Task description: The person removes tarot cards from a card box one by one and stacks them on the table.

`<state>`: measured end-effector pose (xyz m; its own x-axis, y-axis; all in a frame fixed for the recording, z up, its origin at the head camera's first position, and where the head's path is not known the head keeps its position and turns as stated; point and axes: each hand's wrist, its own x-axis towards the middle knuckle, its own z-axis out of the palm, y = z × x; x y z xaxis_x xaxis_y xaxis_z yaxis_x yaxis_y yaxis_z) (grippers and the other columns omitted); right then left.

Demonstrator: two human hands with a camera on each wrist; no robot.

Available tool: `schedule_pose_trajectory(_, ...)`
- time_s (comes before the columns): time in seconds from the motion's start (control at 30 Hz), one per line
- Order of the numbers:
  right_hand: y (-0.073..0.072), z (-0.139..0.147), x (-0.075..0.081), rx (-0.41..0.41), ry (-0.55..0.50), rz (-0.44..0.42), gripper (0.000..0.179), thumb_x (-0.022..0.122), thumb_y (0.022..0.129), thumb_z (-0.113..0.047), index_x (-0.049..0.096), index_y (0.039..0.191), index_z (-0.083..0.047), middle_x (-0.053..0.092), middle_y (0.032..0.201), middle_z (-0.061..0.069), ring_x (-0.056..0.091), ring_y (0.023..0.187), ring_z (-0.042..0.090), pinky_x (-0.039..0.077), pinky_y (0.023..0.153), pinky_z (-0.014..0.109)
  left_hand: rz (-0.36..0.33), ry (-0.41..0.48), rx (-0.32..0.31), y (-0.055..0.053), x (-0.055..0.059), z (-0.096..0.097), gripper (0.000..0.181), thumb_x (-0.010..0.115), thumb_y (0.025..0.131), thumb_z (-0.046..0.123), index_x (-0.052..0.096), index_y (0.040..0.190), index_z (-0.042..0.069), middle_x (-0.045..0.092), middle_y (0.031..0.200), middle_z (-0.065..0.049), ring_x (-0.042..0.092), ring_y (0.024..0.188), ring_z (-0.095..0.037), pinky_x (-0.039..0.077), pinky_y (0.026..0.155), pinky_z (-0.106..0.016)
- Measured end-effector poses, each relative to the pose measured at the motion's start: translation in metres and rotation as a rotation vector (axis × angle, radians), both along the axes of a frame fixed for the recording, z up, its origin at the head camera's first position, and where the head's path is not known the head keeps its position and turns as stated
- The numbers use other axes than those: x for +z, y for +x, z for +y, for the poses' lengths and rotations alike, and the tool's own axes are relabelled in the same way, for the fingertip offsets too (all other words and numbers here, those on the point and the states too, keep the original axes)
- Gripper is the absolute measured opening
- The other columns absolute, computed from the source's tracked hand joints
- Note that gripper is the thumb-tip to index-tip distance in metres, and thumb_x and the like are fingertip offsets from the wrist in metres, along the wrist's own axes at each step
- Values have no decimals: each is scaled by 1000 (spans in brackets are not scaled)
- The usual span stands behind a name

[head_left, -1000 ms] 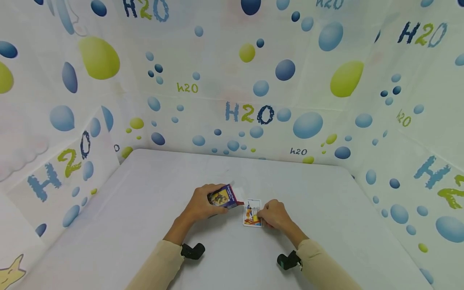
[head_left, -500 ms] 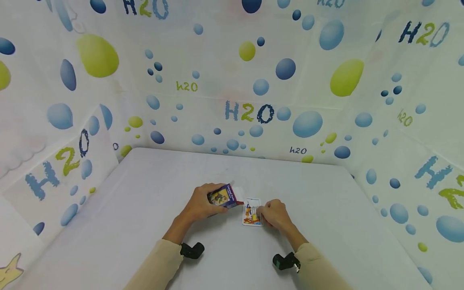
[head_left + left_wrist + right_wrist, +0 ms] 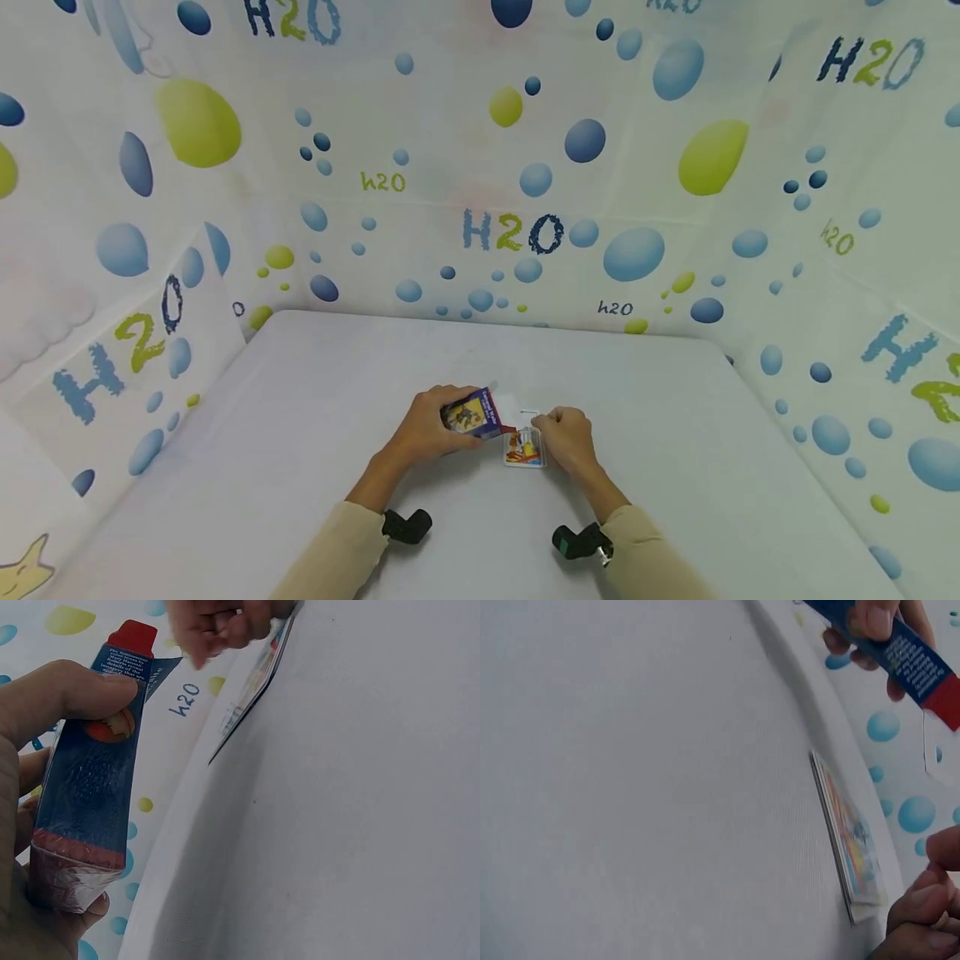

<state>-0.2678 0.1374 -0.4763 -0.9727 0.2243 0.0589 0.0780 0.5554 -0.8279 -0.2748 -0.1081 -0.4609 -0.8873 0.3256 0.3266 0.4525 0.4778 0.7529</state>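
My left hand (image 3: 427,429) grips a dark blue and red card box (image 3: 471,414), thumb along its narrow side. The box is tilted, its red end flap (image 3: 135,637) standing out toward the right hand. A small stack of picture cards (image 3: 522,450) lies on the white table below the box, which covers part of it in the head view. Right beside the stack's upper right edge is my right hand (image 3: 567,437), fingers curled with thumb and index together. Nothing shows between those fingertips in the right wrist view, where the stack (image 3: 849,840) lies next to them.
The white table (image 3: 337,358) spreads out around both hands. Behind and at its sides stand white sheets (image 3: 420,108) with blue and green drops and H2O lettering. Black wrist cameras (image 3: 407,527) sit at both cuffs.
The left hand has shifted slightly right with the card box, which now overlaps the upper part of the cards. The right fingertips have moved from the stack's side toward its upper edge.
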Motion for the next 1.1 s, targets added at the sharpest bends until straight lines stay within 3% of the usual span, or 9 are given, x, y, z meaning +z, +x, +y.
schedule_pose_trajectory(0.1,0,-12,3,-47,-98,136,24,68,91,-19,63,73,-5,57,67,3,51,66,17,40,56,29,0,-2,-19,0,0,2,75,95,66,23,66,136,18,68,125,-4,57,102,-17,47,88,-40)
schedule_pose_trajectory(0.23,2,-28,11,-50,-218,265,18,71,90,-16,65,77,-5,57,65,4,52,61,19,41,53,27,-1,-13,-36,0,0,2,76,94,67,26,65,137,18,69,124,-8,57,100,-17,47,87,-38)
schedule_pose_trajectory(0.47,4,-40,21,29,-250,352,10,77,85,-12,71,79,-7,64,66,3,62,60,18,48,54,23,8,12,-54,0,2,1,76,94,67,21,65,137,16,69,123,-11,57,99,-18,47,87,-38)
schedule_pose_trajectory(0.57,3,-40,20,71,-241,343,9,79,83,-9,71,83,-5,65,69,4,58,59,14,47,52,23,11,15,-59,-1,1,1,77,95,66,22,65,137,14,69,125,-8,58,101,-17,47,87,-38)
schedule_pose_trajectory(0.73,1,-43,19,131,-254,255,13,78,83,-5,70,93,-2,66,77,5,54,59,10,47,50,21,27,-1,-59,-2,0,1,77,95,66,26,66,136,14,69,124,-6,58,101,-17,48,86,-37)
schedule_pose_trajectory(1.1,2,-51,23,148,-260,114,12,65,83,5,70,92,-1,64,79,7,58,66,14,50,55,23,12,23,-47,0,4,-1,76,95,66,23,66,135,11,69,124,-8,58,103,-19,47,88,-40)
